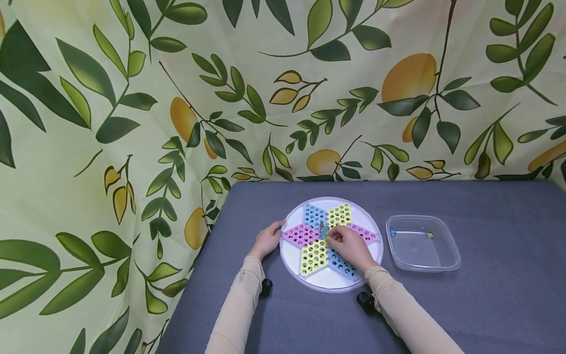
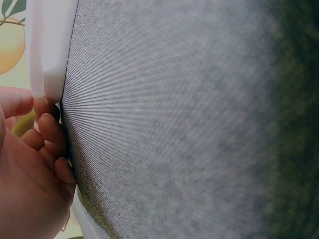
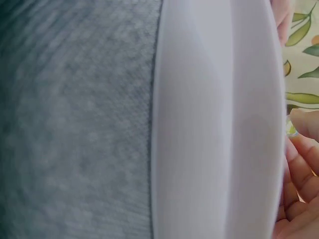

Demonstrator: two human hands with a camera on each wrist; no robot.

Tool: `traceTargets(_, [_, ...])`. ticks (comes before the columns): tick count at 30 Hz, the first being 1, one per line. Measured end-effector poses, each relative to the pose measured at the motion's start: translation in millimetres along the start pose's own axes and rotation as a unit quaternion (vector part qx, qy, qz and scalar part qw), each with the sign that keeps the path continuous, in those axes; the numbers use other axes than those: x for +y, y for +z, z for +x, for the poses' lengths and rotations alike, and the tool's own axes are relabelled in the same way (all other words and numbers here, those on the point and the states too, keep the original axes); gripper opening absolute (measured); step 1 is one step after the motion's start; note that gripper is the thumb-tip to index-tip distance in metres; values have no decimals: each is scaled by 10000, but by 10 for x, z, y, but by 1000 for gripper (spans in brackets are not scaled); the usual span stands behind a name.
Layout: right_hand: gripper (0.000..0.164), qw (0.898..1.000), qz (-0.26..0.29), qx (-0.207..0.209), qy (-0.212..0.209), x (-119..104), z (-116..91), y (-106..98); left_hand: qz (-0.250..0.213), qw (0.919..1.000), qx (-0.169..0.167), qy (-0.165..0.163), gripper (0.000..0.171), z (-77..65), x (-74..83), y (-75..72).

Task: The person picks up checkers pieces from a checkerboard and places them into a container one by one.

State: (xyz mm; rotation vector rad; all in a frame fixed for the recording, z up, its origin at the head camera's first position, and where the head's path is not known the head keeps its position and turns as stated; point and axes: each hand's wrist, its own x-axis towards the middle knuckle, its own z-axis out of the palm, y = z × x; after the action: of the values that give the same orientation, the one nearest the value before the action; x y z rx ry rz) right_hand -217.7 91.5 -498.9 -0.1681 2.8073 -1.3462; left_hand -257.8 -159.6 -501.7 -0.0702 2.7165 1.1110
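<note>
A round white Chinese checkers board (image 1: pixel 294 260) with a pink, yellow and blue star of holes lies on the table. My left hand (image 1: pixel 267 240) grips its left rim, thumb at the top edge and fingers curled against the side, as the left wrist view shows. Over the star's middle, my right hand (image 1: pixel 350 246) pinches a yellow-green glass marble (image 3: pixel 291 127) between thumb and fingertip. Several small marbles (image 1: pixel 322 229) sit in the holes right beside these fingertips. Part of the pink and blue points on the right is covered by the right hand.
Right of the board stands a clear plastic container (image 1: pixel 424 255) with a blue marble (image 1: pixel 393 233) and a green marble (image 1: pixel 430 235) inside. The grey cloth-covered table (image 1: pixel 499 236) meets a leaf-patterned curtain (image 1: pixel 265 98) at the back and left.
</note>
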Motion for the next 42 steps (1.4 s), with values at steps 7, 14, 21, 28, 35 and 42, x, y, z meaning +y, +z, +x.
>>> traceTargets(7, [21,9994,339,-32,45,8,-22,-51,3,10000,-19,-27,39,5,7,11])
traceTargets(14, [22,9956,866,-123,334,22,-11,-120,-13,10000,-42,-67,40,16,-2,11])
traceTargets(21, [24,9937,1051,-146,353,17,-21,-152,11,10000,-56,-33,40,20,2,5])
traceTargets(28, [22,9932,1122,-60,289,-39,-45,-222,-25,10000,-35,-20,40,15,16,-4])
traceTargets(35, [23,9919,1241,40,274,-54,-74,-317,-73,9999,-55,-94,40,1,29,-3])
traceTargets(42, [29,9901,1366,37,335,-44,-81,-372,-5,10000,-9,-13,40,-5,18,-11])
